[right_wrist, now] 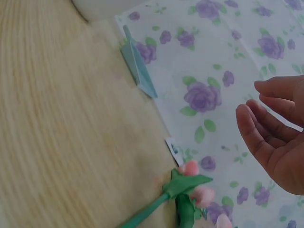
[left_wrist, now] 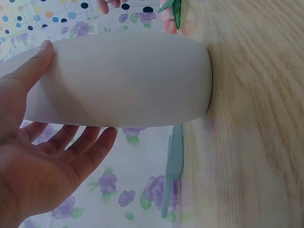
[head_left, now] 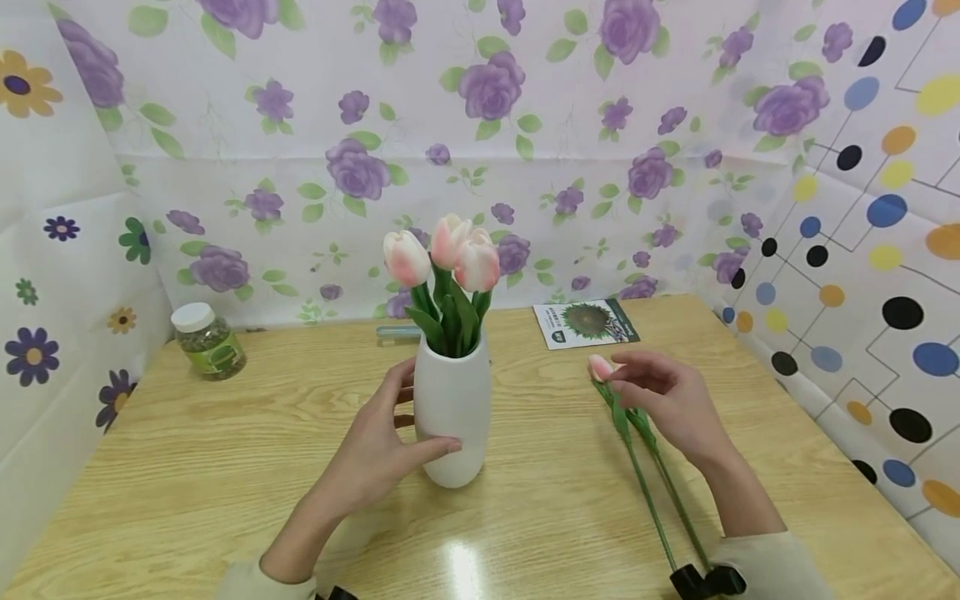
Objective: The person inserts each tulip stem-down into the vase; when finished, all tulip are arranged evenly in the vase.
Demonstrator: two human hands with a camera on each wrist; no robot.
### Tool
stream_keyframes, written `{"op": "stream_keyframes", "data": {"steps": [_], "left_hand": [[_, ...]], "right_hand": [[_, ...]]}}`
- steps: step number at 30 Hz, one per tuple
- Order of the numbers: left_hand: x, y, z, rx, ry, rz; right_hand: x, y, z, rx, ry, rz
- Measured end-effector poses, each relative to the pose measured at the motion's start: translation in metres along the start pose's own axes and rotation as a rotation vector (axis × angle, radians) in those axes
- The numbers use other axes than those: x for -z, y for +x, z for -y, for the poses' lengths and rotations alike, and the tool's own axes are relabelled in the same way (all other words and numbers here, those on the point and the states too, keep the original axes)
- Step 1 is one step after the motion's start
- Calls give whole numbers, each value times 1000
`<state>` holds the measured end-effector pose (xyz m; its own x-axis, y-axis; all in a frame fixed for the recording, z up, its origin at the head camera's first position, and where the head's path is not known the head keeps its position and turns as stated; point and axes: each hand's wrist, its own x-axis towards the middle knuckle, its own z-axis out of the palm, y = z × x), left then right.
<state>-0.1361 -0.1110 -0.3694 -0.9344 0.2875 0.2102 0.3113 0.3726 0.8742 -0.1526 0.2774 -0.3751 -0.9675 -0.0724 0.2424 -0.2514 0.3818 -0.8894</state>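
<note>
A white vase [head_left: 452,417] stands upright on the table, holding several pink-and-white tulips [head_left: 452,258]. My left hand [head_left: 375,454] holds its side, thumb across the front and fingers round the far left. The left wrist view shows the vase [left_wrist: 128,80] sideways, its base on the wood. To the right, loose tulips [head_left: 600,367] lie with their green stems toward me. My right hand [head_left: 671,408] is just above their heads, fingers loosely bent. In the right wrist view nothing is between those fingers, and the tulip heads [right_wrist: 203,194] lie apart from the hand.
At the back right lies a printed packet [head_left: 587,322] with a plant picture. A lidded jar with a green label [head_left: 216,352] stands at the back left. A pale blue tool [right_wrist: 137,69] lies near the back edge behind the vase. Patterned cloth walls enclose the table [head_left: 300,400].
</note>
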Motion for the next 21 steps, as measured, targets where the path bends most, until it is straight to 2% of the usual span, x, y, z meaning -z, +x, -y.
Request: {"op": "stream_keyframes", "data": {"steps": [6, 12, 21], "left_hand": [[-1, 0, 0, 4, -7, 5], [-1, 0, 0, 11, -9, 3], [0, 0, 0, 8, -8, 2]], "right_hand": [[8, -12, -13, -84, -43, 61], [13, -17, -21, -103, -49, 139], [22, -20, -29, -166, -155, 268]]}}
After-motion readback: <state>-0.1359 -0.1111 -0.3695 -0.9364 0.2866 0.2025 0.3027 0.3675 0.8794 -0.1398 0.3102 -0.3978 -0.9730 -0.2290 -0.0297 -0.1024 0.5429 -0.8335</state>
